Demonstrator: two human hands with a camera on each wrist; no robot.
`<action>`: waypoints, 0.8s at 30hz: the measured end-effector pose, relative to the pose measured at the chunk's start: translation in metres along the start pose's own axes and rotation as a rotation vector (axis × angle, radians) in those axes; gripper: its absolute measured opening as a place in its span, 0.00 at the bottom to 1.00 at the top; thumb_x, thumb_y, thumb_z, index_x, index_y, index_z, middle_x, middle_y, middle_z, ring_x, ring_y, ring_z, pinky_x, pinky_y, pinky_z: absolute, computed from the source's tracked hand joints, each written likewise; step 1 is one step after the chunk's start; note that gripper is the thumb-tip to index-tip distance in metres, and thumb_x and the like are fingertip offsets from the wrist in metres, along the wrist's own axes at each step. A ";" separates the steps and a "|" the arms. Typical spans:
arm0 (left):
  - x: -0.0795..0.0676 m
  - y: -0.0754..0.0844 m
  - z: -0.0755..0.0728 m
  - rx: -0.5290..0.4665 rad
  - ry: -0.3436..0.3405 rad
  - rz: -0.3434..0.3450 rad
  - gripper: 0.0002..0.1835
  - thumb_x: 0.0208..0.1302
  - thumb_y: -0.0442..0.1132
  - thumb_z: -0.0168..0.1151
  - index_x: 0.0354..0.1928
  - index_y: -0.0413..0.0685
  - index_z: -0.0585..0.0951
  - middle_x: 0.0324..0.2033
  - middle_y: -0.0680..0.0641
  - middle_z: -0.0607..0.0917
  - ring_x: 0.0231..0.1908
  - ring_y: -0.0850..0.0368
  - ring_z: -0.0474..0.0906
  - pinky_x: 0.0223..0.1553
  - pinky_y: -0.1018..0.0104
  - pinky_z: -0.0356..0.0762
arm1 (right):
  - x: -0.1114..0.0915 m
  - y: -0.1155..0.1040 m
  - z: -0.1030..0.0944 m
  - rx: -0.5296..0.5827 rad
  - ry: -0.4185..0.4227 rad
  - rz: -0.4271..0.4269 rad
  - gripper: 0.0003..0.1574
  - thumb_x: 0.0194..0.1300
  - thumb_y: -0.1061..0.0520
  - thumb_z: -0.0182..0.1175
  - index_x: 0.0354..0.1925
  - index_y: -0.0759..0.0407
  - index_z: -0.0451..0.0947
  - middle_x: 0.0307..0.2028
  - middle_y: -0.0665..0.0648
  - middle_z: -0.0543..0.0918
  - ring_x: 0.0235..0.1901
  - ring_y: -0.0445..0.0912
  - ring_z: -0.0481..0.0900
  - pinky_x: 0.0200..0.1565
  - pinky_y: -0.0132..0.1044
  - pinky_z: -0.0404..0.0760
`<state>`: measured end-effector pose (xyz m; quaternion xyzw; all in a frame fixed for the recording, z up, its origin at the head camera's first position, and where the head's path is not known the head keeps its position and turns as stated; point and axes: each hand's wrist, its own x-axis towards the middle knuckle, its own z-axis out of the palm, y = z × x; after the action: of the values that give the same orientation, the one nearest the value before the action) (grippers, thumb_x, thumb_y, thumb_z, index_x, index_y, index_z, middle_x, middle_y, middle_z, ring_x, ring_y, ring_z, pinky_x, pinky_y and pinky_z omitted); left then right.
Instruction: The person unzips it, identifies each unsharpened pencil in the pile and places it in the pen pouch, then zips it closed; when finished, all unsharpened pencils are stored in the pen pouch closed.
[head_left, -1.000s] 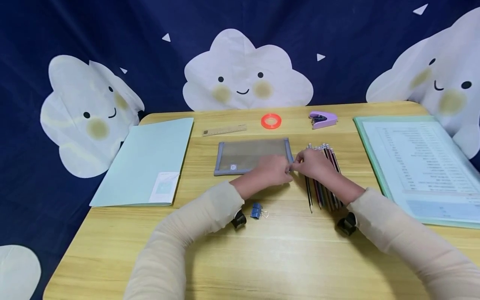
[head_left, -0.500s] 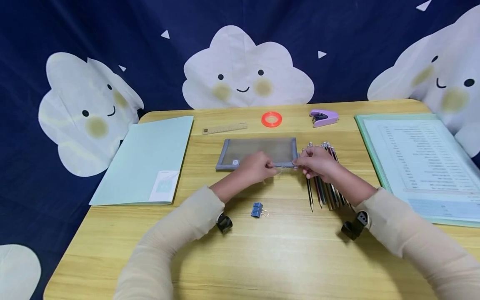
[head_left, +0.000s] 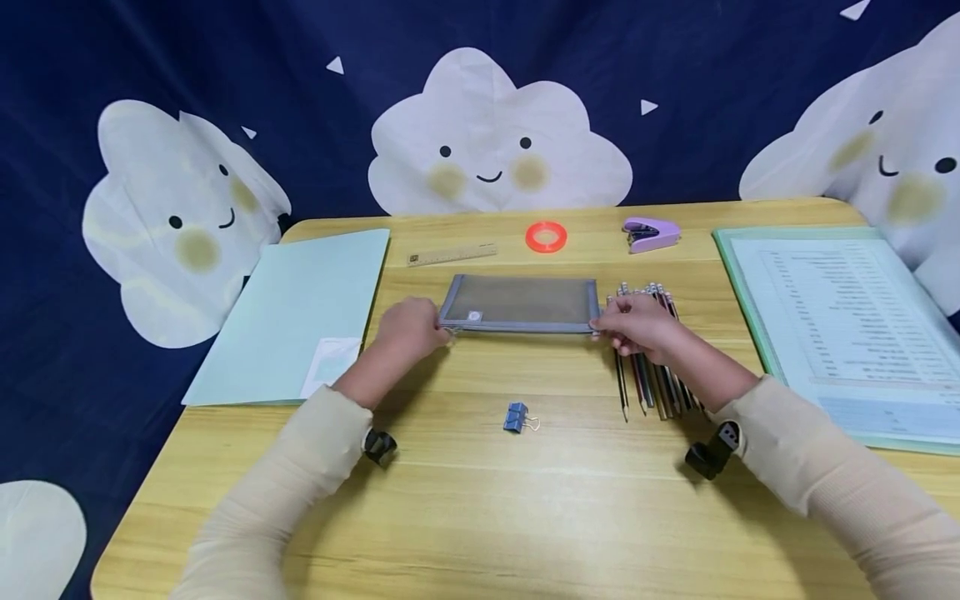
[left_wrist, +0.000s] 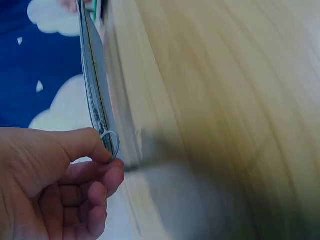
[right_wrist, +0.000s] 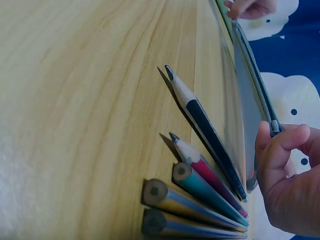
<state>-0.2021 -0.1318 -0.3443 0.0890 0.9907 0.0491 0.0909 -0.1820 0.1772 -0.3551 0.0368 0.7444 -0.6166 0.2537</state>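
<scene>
A grey mesh zip pouch (head_left: 525,302) lies across the middle of the table in the head view, its near edge slightly raised. At its left corner my left hand (head_left: 408,329) pinches the ring of the zip pull (left_wrist: 116,142) between thumb and index finger. My right hand (head_left: 637,327) pinches the pouch's right near corner with thumb and fingers. Below and beside that hand lies a bundle of pencils (head_left: 648,383), points toward me, partly hidden by the wrist. The right wrist view shows a dark pencil (right_wrist: 207,127) and several others close up.
A blue binder clip (head_left: 515,417) lies in front of the pouch. Behind it are a ruler (head_left: 452,255), a red tape roll (head_left: 546,237) and a purple stapler (head_left: 651,235). A pale folder (head_left: 300,308) lies left, a green folder with printed sheets (head_left: 832,325) right.
My left hand has travelled left along the pouch's near edge with the zip pull, from the right corner to the left corner. My right hand stays at the right corner.
</scene>
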 end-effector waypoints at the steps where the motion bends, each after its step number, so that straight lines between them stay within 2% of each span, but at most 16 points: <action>1: 0.000 -0.005 -0.001 0.011 0.006 -0.022 0.24 0.47 0.49 0.60 0.03 0.52 0.63 0.04 0.56 0.58 0.10 0.62 0.52 0.09 0.69 0.54 | 0.000 0.000 -0.001 0.003 0.000 -0.001 0.10 0.57 0.59 0.55 0.29 0.66 0.67 0.25 0.57 0.79 0.11 0.37 0.66 0.14 0.26 0.68; 4: 0.000 -0.016 -0.002 0.025 0.014 -0.062 0.24 0.49 0.47 0.58 0.02 0.52 0.62 0.04 0.56 0.56 0.09 0.62 0.51 0.09 0.70 0.52 | 0.001 0.001 -0.001 0.013 -0.009 -0.004 0.10 0.57 0.59 0.55 0.29 0.66 0.67 0.25 0.58 0.79 0.11 0.37 0.66 0.14 0.25 0.67; 7: -0.001 -0.020 -0.002 0.033 0.011 -0.057 0.23 0.50 0.46 0.57 0.03 0.52 0.63 0.04 0.56 0.58 0.10 0.62 0.53 0.10 0.70 0.54 | 0.002 0.002 -0.001 0.028 -0.014 -0.001 0.09 0.57 0.60 0.55 0.30 0.66 0.67 0.25 0.57 0.79 0.11 0.37 0.66 0.14 0.25 0.67; 13: -0.001 -0.017 -0.001 0.080 -0.050 -0.020 0.22 0.51 0.47 0.59 0.05 0.52 0.66 0.06 0.56 0.62 0.11 0.62 0.56 0.11 0.69 0.57 | 0.002 0.002 -0.002 0.072 -0.021 0.021 0.10 0.58 0.59 0.54 0.33 0.67 0.66 0.25 0.55 0.79 0.11 0.36 0.66 0.14 0.25 0.68; 17: 0.000 -0.010 -0.001 0.121 -0.036 -0.001 0.15 0.45 0.53 0.63 0.14 0.52 0.74 0.14 0.55 0.72 0.17 0.59 0.66 0.16 0.64 0.65 | 0.002 0.001 -0.005 0.091 -0.035 0.027 0.11 0.58 0.59 0.53 0.33 0.66 0.65 0.24 0.55 0.79 0.12 0.36 0.66 0.14 0.25 0.68; 18: 0.002 -0.007 0.000 0.132 -0.015 0.023 0.14 0.44 0.54 0.63 0.19 0.52 0.77 0.17 0.54 0.74 0.20 0.57 0.68 0.17 0.63 0.66 | 0.002 0.001 -0.005 0.094 -0.038 0.027 0.11 0.58 0.59 0.53 0.33 0.66 0.65 0.24 0.55 0.79 0.12 0.36 0.66 0.14 0.25 0.68; 20: 0.005 -0.001 0.003 0.141 0.044 0.115 0.18 0.43 0.56 0.63 0.31 0.52 0.78 0.25 0.51 0.76 0.26 0.54 0.71 0.22 0.59 0.69 | 0.002 0.000 -0.006 0.100 -0.045 0.029 0.11 0.58 0.58 0.53 0.32 0.66 0.64 0.24 0.54 0.79 0.12 0.36 0.66 0.14 0.25 0.68; 22: 0.008 0.004 0.007 0.143 0.099 0.244 0.22 0.44 0.55 0.63 0.39 0.52 0.77 0.30 0.49 0.75 0.31 0.52 0.71 0.25 0.57 0.70 | 0.003 0.000 -0.007 0.102 -0.055 0.027 0.11 0.58 0.59 0.53 0.31 0.66 0.64 0.24 0.54 0.79 0.11 0.36 0.66 0.14 0.25 0.67; 24: 0.012 0.009 0.010 0.144 0.148 0.381 0.18 0.49 0.51 0.61 0.41 0.52 0.77 0.32 0.50 0.75 0.31 0.53 0.71 0.25 0.58 0.71 | 0.003 0.000 -0.007 0.100 -0.066 0.024 0.10 0.58 0.59 0.53 0.31 0.65 0.64 0.24 0.54 0.79 0.11 0.36 0.66 0.14 0.24 0.67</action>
<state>-0.2103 -0.1197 -0.3553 0.2771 0.9608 0.0010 0.0005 -0.1868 0.1829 -0.3555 0.0378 0.7034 -0.6508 0.2833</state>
